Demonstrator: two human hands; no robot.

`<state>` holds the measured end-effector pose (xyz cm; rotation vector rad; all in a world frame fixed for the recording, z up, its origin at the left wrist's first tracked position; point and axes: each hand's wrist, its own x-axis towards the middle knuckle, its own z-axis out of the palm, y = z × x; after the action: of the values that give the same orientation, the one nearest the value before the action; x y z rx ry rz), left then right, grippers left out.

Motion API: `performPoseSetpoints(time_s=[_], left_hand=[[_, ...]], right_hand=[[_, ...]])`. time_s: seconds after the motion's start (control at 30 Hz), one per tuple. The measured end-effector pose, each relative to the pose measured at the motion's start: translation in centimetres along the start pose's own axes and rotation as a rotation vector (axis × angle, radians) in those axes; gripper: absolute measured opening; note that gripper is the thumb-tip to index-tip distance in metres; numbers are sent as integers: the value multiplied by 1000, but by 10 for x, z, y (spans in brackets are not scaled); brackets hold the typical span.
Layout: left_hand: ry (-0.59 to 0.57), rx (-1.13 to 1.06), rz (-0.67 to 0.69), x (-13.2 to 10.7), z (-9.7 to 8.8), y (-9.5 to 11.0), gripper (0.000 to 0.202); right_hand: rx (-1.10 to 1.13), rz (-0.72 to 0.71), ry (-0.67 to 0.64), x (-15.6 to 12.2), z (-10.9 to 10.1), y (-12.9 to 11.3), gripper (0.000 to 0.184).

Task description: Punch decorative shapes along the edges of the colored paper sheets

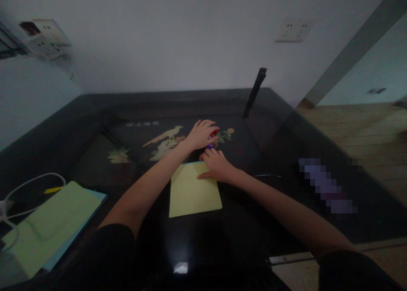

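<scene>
My left hand [201, 135] reaches across the middle of the black table, its fingers curved over a small red and purple thing [210, 145]. That thing is mostly hidden by the fingers, so its kind is unclear. Just below and to the right, my right hand [218, 166] lies on the upper right corner of a yellow paper sheet [194, 193], thumb and fingers apart. A thin blue edge shows along the sheet's top. The right fingertips come close to the purple part of the small thing; whether they touch it I cannot tell.
Yellow and blue sheets [57, 223] lie at the left, beside a white cable [34, 178] and a yellow strip [53, 190]. A black upright stick [254, 93] stands at the back right. A blurred-out purple object [326, 187] lies near the right edge. A thin wire [269, 175] rests nearer.
</scene>
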<state>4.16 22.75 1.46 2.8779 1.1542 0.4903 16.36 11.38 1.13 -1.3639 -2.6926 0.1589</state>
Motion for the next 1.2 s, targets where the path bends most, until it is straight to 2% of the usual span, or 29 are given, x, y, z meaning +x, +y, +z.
performPoseSetpoints(time_s=[0.17,0.23,0.33,0.43,0.47,0.5,0.53,0.6,0.67,0.73,0.77,0.83,0.93,1.2], left_hand=[[-78,3,-32,23,16,6,31],[-76,-5,-33,23,12,4,29],[-20,-28,-31,12,-7,5,36],[113,-69,-56,-25,-36,16,40],[232,-141,-45,-44,-45,23,36],[303,-193,2,-66,-54,31,33],[286,-224,90,-90,-61,40,29],[151,-225,201,-139,-70,58,24],[-49,-170,145,-183,-71,76,30],[-162,-120,68,-215,-66,88,52],[-202,-105,26,-225,-63,92,55],[-213,-95,-26,-238,-57,96,51],[-183,-93,-50,-241,-52,94,37],[-116,-92,11,-239,-52,82,25]], right_hand=[[14,27,-4,-2,1,0,59],[19,27,-1,-2,2,1,59],[27,19,6,0,4,2,59],[30,20,21,1,5,3,56],[31,26,27,1,5,2,55],[31,31,32,1,5,2,54],[32,36,37,0,5,1,52],[32,43,42,-1,5,0,49],[30,48,42,-2,5,-2,49],[26,57,38,-4,5,-3,49],[23,62,34,-4,4,-3,50],[15,68,23,-4,3,-3,51],[-7,68,3,0,-1,-4,49],[-41,58,-39,14,-17,-5,27]])
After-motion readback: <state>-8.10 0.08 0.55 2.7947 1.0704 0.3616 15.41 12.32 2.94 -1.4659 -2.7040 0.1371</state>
